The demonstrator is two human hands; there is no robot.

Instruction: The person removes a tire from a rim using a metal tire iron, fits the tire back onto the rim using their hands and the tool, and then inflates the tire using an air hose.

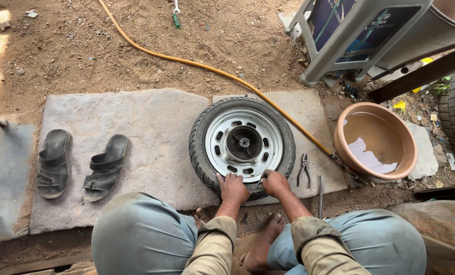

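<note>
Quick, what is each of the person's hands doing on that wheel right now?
Left hand: open, fingers pressing on the tyre at the near rim, holding nothing.
Right hand: curled on the tyre edge; a grip cannot be told.

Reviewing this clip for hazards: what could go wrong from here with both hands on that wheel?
1. The left hand and right hand press where the tyre meets the metal rim; fingers could get pinched.
2. The pliers and a thin metal rod lie beside a bare foot; possible jab.
3. The water basin stands close, the yellow hose running up beside it; a tug might spill it.
</note>
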